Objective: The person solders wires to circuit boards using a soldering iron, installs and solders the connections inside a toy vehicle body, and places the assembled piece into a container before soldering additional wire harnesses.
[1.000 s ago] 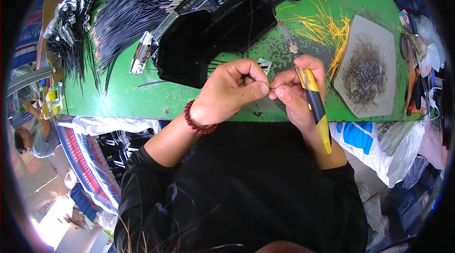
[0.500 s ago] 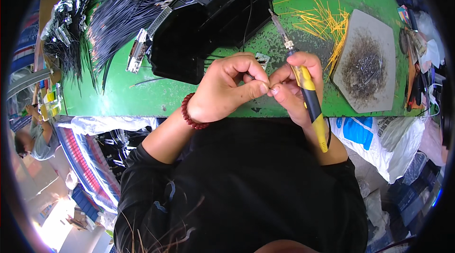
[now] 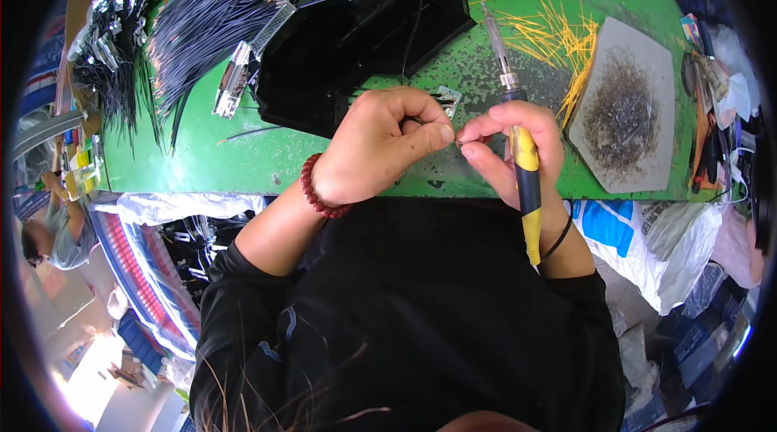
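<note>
My left hand [image 3: 387,145], with a red bead bracelet [image 3: 312,185] at its wrist, is closed in a pinch on a thin dark wire [image 3: 417,120] that is mostly hidden by the fingers. My right hand [image 3: 526,141] holds a yellow and black soldering iron [image 3: 528,181] between thumb and palm, its metal tip pointing up and away. The right thumb and forefinger are slightly apart beside the wire's end. Just beyond the fingertips lies a small circuit board [image 3: 450,98]. A large black plastic housing [image 3: 316,60] rests behind my left hand.
Bundles of black wires [image 3: 194,44] with foil-wrapped ends lie at the far left of the green table [image 3: 162,177]. Thin yellow wires [image 3: 571,52] are scattered beside a grey slab [image 3: 655,149] with dark residue. Hand tools [image 3: 706,141] line the right edge. Another person [image 3: 69,230] is at far left.
The right thumb and forefinger have parted from the left fingertips and moved slightly right. The soldering iron has shifted right and stands more upright. My left hand has moved a little left.
</note>
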Demonstrator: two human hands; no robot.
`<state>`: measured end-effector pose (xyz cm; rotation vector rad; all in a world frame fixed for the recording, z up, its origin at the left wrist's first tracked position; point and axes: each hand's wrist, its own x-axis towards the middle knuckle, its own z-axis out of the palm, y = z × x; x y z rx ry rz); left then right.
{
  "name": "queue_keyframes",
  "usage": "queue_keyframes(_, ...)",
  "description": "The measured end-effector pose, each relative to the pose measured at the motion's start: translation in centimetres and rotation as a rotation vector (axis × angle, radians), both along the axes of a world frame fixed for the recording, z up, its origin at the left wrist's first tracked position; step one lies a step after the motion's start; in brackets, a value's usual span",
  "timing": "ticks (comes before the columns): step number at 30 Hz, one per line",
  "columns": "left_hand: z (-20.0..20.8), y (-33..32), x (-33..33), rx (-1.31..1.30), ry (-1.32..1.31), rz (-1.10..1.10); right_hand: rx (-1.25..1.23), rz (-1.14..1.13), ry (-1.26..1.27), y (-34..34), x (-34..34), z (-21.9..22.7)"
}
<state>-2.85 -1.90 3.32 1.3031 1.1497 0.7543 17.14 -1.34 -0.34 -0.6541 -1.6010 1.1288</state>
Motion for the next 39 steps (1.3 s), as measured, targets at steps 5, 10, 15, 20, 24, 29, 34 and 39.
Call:
queue_keyframes(5,-0.2,-0.2,0.2,0.126,0.044,-0.021,0.024,-0.034,0.001,-0.3,-0.2,-0.3)
queue_keyframes(10,0.1,0.1,0.6,0.330,0.255,-0.044,0.028,-0.224,-0.158,-0.9,1.0,-1.6)
queue_keyframes(15,-1.6,0.3,1.6,0.408,0.430,0.005,-0.263,-0.154,-0.141,-1.6,2.9,-0.7)
queue_keyframes(20,-3.4,0.4,2.0,0.471,0.449,0.055,-0.282,-0.229,-0.150,-2.3,4.5,-0.7)
queue_keyframes(24,-3.8,0.4,2.3,0.465,0.465,0.065,-0.254,-0.263,-0.131,-2.4,5.1,-1.4)
queue_keyframes(29,-4.0,0.5,2.7,0.486,0.504,0.079,-0.352,-0.330,-0.005,-3.2,4.8,-2.6)
queue_keyframes(34,-4.0,0.5,2.7,0.506,0.515,0.065,-0.320,-0.283,-0.020,-2.9,4.8,-2.7)
queue_keyframes(39,-4.0,0.5,2.7,0.517,0.516,0.056,-0.262,-0.268,-0.076,-2.7,4.7,-2.6)
